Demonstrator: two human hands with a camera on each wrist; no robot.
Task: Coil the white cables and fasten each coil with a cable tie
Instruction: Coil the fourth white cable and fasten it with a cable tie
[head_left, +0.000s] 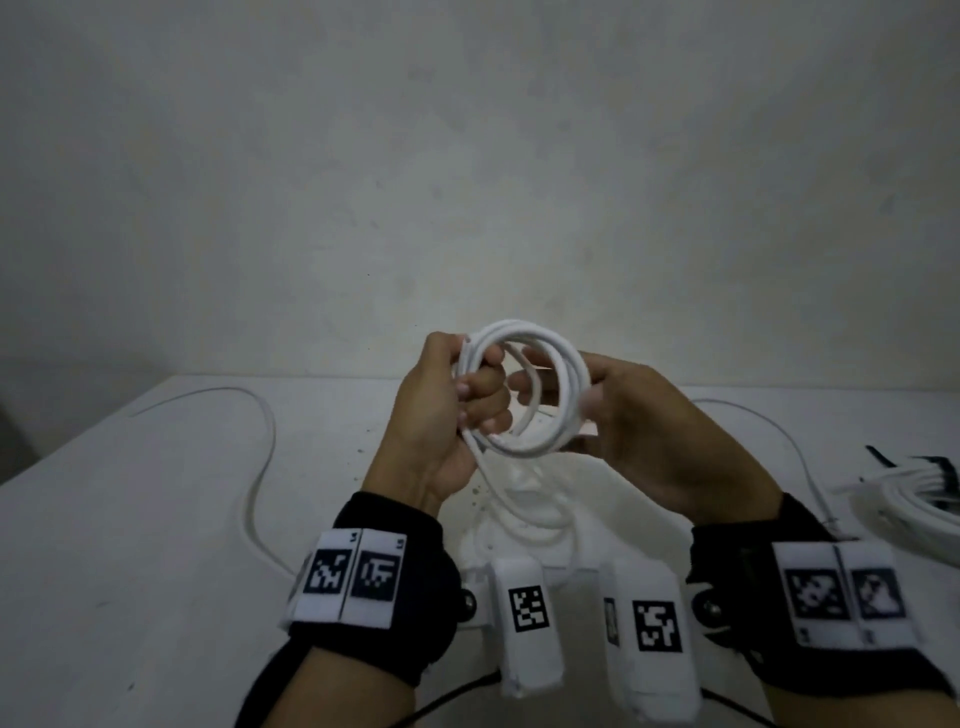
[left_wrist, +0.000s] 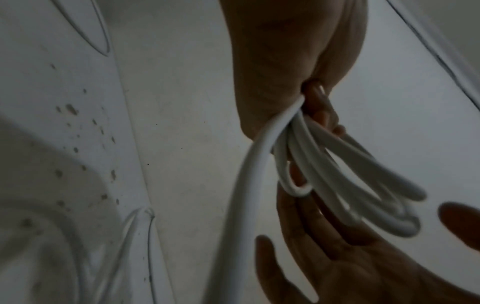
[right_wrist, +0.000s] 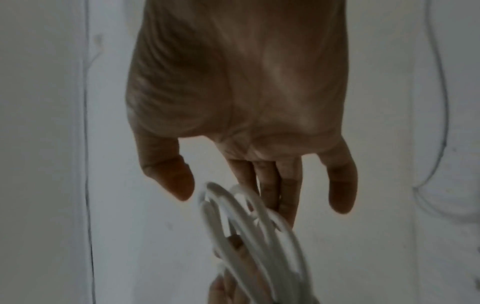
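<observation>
Above the table my left hand (head_left: 457, 400) grips a white cable coil (head_left: 524, 332) of several loops by its left side, fingers curled round the strands. In the left wrist view the left hand (left_wrist: 285, 61) clamps the white cable coil (left_wrist: 363, 185). My right hand (head_left: 639, 415) is at the coil's right side. The right wrist view shows the right hand (right_wrist: 246, 82) with straight fingers and the thumb apart, fingertips touching the loops of the coil (right_wrist: 259, 236) without closing on them. A loose tail (head_left: 519, 499) hangs from the coil down to the table.
A second white cable (head_left: 260, 441) snakes over the table's left half. A third cable (head_left: 779, 431) curves on the right. A bundle of white cable with dark strips (head_left: 914, 483) lies at the right edge. The white table (head_left: 156, 519) ends at a grey wall.
</observation>
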